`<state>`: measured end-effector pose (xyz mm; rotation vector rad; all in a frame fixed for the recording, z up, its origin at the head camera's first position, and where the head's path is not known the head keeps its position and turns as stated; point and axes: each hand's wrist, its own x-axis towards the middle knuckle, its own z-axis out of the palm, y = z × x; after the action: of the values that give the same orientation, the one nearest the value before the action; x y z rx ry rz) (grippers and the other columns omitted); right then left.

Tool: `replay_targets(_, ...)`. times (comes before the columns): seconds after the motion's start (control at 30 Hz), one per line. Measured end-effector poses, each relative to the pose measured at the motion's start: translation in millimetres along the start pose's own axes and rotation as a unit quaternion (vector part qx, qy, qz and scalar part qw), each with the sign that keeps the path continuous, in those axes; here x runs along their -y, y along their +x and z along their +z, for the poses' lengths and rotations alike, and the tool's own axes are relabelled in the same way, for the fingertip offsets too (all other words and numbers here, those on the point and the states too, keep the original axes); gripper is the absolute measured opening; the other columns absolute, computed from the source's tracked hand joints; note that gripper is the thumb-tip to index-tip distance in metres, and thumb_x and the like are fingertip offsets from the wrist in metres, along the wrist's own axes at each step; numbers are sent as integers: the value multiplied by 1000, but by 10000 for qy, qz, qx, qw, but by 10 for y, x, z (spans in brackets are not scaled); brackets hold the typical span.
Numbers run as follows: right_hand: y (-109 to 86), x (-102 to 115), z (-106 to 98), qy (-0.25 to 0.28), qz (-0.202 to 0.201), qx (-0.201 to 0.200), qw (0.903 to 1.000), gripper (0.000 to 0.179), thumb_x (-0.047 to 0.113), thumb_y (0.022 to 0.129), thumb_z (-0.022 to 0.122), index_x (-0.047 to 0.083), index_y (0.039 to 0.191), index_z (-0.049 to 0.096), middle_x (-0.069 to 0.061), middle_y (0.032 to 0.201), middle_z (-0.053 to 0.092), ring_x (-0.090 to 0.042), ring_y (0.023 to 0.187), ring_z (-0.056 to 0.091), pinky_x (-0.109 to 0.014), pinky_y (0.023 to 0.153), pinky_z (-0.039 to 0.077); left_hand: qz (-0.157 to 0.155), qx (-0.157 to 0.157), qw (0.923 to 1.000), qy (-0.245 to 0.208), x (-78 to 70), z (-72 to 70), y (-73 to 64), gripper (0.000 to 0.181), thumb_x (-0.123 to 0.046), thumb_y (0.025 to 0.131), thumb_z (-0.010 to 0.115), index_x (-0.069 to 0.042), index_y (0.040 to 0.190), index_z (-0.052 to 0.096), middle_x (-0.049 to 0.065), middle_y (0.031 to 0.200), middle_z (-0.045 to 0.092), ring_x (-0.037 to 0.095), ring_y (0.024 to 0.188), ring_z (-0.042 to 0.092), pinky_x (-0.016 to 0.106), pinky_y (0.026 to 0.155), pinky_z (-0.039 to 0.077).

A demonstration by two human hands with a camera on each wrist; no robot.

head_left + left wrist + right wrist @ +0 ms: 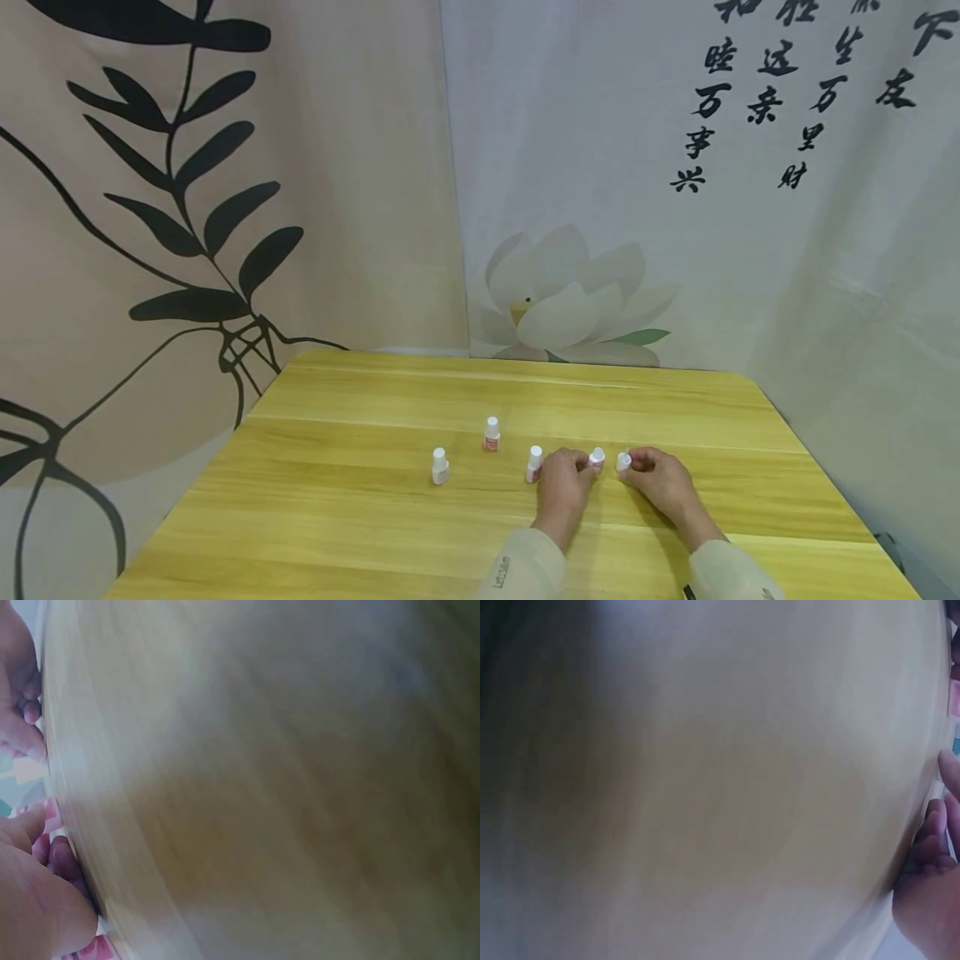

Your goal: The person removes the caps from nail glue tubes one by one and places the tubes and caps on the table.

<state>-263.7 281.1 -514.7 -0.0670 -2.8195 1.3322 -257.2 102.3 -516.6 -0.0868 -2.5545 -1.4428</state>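
Observation:
My left hand (564, 483) pinches a small white-capped bottle (596, 459) between thumb and fingers, right of the table's middle. In the left wrist view, pink shows on this bottle's label (52, 814) beside the fingertips. Just to its right, my right hand (664, 485) pinches another small white bottle (624, 463) at its side. A narrow gap separates the two held bottles. Close by the left hand's outer side stands a third bottle (534, 463) with a white cap, its lower part partly covered by the hand.
Farther left on the wooden table (315, 517) stand two more upright bottles: a white one (440, 467) and, set farther back, one with a red label (492, 435). Behind the far edge hangs a printed cloth (375, 167) with leaves, a lotus and dark characters.

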Motion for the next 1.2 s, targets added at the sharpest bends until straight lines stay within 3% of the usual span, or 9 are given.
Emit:
replay_targets(0.4,-41,-20,-58,746,234,287,9965,50,4,91,66,-7,137,49,-16,114,59,-25,100,58,-28,79,50,-181,-1,9998,103,-31,21,2,9,-22,82,81,-15,79,77,-9,74,66,5,71,56,40,84,41)
replay_targets(0.67,-62,-18,-89,1212,412,306,9913,53,-4,91,59,-7,141,42,-21,118,55,-23,93,55,-26,69,49,-114,57,9999,-22,-43,13,-25,7,-11,79,83,-12,77,76,-4,79,68,11,76,61,47,92,37)
replay_targets(0.83,-110,12,-103,1283,528,217,9901,48,1,96,53,-5,143,41,-22,123,53,-23,90,54,-27,65,48,-30,355,9990,-265,-4,-39,-46,22,-2,74,84,-5,93,75,1,88,70,18,86,64,49,95,40)
replay_targets(0.93,-145,72,-141,1305,532,39,9900,45,5,99,50,-4,142,42,-22,124,52,-23,90,54,-27,65,48,-31,576,9977,-344,7,-80,-52,42,-4,74,85,-1,112,70,5,94,68,21,90,64,43,89,49)
replay_targets(1.03,-172,170,-190,1411,457,-225,9887,43,6,99,48,-3,142,44,-22,125,49,-24,92,53,-26,66,47,-7,782,9962,-390,-16,-128,-67,51,-8,76,85,-1,122,65,9,100,66,24,94,63,38,84,53)
replay_targets(1.2,-207,386,-232,1541,263,-661,9855,37,8,100,47,1,135,51,-16,124,51,-23,104,54,-26,80,46,573,1362,9890,11,-93,-278,-162,52,-15,81,82,-4,127,63,8,116,63,20,103,61,32,88,52)
